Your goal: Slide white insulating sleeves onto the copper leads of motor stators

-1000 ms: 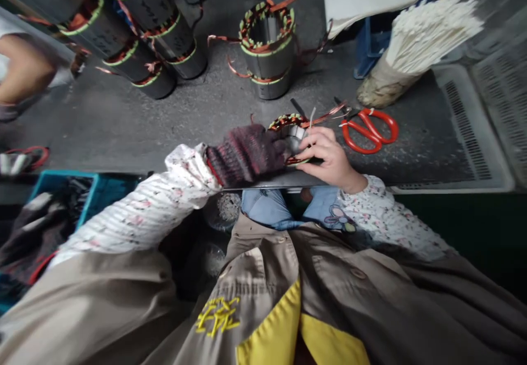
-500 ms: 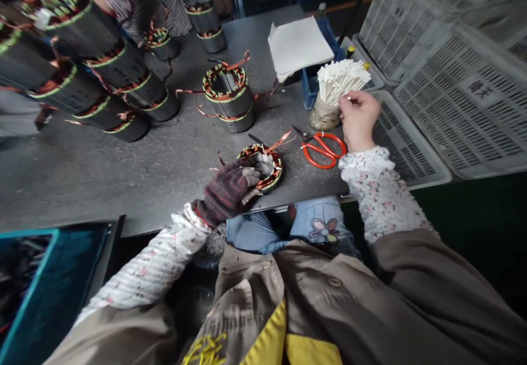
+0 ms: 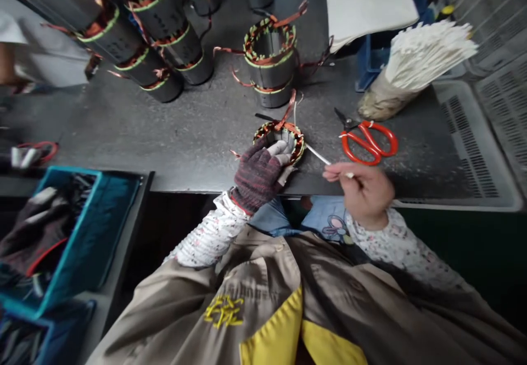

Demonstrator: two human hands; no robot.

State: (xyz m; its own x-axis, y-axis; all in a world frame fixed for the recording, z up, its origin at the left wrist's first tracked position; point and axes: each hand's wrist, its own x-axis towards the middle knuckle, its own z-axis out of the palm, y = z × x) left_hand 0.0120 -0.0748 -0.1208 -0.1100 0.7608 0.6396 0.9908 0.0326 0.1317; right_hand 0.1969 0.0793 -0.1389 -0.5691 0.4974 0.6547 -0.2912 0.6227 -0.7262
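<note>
My left hand (image 3: 258, 174), in a dark knitted glove with pale fingertips, grips the near-left rim of a small motor stator (image 3: 300, 153). Its fingers reach over into the bore and hide part of the windings. Copper leads and a thin white strip rise from the stator's far side. Bare, my right hand (image 3: 364, 192) pinches a white cable tie (image 3: 317, 154) whose far end points at the stator's right edge; I cannot tell whether it touches. Just beyond that hand lie scissors (image 3: 370, 141) with red handles, blades pointing away to the left.
A taller stator (image 3: 269, 74) stands behind, and stacked stators (image 3: 123, 41) fill the far left. At right are a bundle of white cable ties (image 3: 428, 60), white sheets (image 3: 370, 5), a blue bin (image 3: 362, 66) and a pale crate (image 3: 502, 189). A teal bin (image 3: 88, 233) sits lower left.
My right hand has come away from the bundle, leftward and toward me, carrying a cable tie to the stator's side. My left hand stays on the stator. The whole view has shifted.
</note>
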